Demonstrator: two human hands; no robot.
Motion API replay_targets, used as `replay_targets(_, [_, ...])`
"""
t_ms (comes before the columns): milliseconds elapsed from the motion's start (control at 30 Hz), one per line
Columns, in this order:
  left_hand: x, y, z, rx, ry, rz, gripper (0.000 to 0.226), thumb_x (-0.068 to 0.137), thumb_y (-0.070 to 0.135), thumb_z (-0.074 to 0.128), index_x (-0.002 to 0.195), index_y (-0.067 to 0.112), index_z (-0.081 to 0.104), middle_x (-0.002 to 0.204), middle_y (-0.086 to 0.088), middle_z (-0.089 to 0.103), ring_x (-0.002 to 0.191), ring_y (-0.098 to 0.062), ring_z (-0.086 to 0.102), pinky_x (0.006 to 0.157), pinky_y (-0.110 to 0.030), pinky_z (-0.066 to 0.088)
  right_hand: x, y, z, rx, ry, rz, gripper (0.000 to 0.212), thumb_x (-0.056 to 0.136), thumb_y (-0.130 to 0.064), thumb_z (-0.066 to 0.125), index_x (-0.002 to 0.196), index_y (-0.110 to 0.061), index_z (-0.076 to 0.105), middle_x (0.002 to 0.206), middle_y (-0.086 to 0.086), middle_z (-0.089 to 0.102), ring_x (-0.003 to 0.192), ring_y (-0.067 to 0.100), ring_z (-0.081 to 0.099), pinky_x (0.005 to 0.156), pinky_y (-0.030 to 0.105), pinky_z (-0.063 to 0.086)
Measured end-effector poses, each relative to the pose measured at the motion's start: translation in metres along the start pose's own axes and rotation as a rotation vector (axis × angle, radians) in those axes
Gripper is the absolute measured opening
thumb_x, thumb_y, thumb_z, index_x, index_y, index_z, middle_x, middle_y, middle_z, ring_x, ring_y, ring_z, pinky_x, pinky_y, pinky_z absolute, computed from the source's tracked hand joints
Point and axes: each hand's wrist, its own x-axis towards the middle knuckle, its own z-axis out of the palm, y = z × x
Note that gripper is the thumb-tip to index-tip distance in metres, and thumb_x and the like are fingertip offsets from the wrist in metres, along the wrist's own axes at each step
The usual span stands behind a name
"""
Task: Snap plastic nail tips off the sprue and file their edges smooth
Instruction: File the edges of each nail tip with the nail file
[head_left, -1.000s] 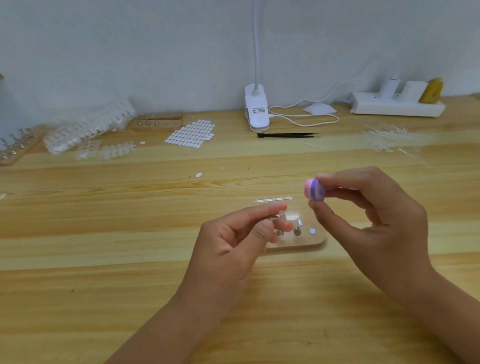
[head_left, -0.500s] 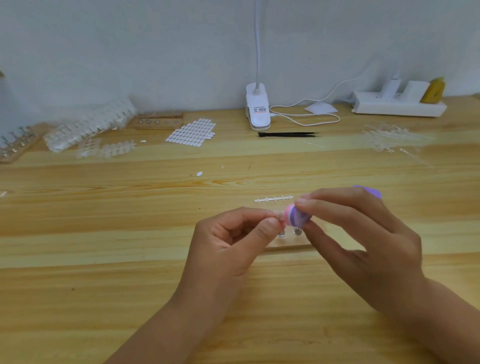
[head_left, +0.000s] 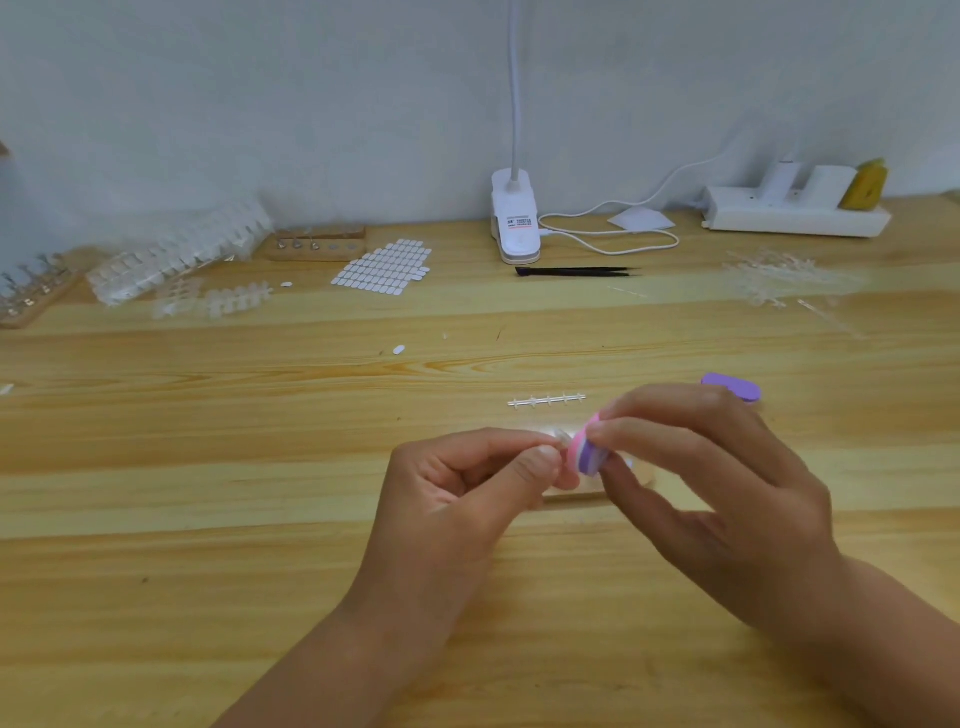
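From the head view we see the left hand (head_left: 457, 499) low over the desk (head_left: 208, 597), its fingers (head_left: 530, 467) pinched together on a small clear nail tip (head_left: 560, 435). The right hand (head_left: 727, 493) has its fingers curled around a pink-and-purple file (head_left: 587, 456), whose near end sits against that tip. A bare sprue (head_left: 546, 400) lies on the desk just behind the hands, a wooden block (head_left: 576, 497) shows partly beneath them, and black tweezers (head_left: 576, 271) and a white clip lamp (head_left: 514, 223) sit far back.
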Motion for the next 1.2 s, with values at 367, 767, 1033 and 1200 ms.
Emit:
replay_targets(367, [0.000,0.002,0.000,-0.046,-0.009,-0.009,0.013,0.078,0.011,0.067,0.080,0.005,0.078,0.072,-0.011,0.074,0.063,-0.009,0.068,0.058,-0.013,0.047,0.002,0.005,-0.002,-0.032,0.006,0.082,0.023,0.084,0.006,0.072,0.104,-0.005,0.070,0.098,0.006,0.068,0.094,0.015,0.065,0.084,0.029,0.052])
replay_targets(767, [0.000,0.003,-0.001,0.018,-0.065,0.052,0.012,0.082,0.020,0.070,0.083,0.010,0.078,0.069,-0.009,0.074,0.059,-0.010,0.065,0.059,-0.013,0.047,0.000,0.003,-0.005,0.021,0.019,0.007,0.027,0.087,0.004,0.073,0.110,-0.008,0.072,0.107,0.006,0.069,0.102,0.015,0.066,0.089,0.024,0.050])
replay_targets(1033, [-0.001,0.003,-0.001,0.002,-0.075,0.057,0.013,0.085,0.013,0.066,0.083,0.005,0.076,0.067,-0.010,0.073,0.057,-0.011,0.065,0.057,-0.013,0.046,0.002,0.009,-0.007,-0.053,0.048,0.007,0.027,0.083,0.007,0.075,0.108,0.000,0.070,0.103,0.009,0.069,0.099,0.015,0.067,0.089,0.025,0.051])
replay_targets(1200, [-0.001,0.003,-0.001,-0.021,-0.105,0.073,0.012,0.085,0.009,0.067,0.079,0.003,0.075,0.065,-0.012,0.072,0.056,-0.011,0.065,0.056,-0.013,0.047,-0.001,0.003,-0.006,-0.030,-0.016,-0.060,0.030,0.084,0.006,0.073,0.112,-0.003,0.070,0.109,0.004,0.068,0.104,0.016,0.065,0.096,0.022,0.046])
